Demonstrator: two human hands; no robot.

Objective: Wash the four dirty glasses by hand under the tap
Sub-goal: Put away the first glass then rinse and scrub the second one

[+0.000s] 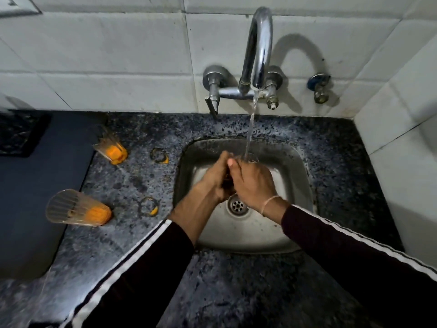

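Over the steel sink point(300, 176), my left hand point(216, 177) and my right hand point(254, 184) are wrapped around a clear glass point(251, 159). Only its rim shows, right under the water stream from the chrome tap point(259, 46). The hands hide most of that glass. Two more ribbed glasses with orange residue at the bottom stand on the speckled counter to the left: one further back point(111, 149), one nearer point(75, 208). No further glass is in view.
Two orange ring stains point(159, 156) point(149, 207) mark the granite counter point(142, 245) between the glasses and the sink. The sink drain point(237, 205) lies under my hands. A dark blue mat point(30, 197) covers the left counter. White tiled walls close the back and right.
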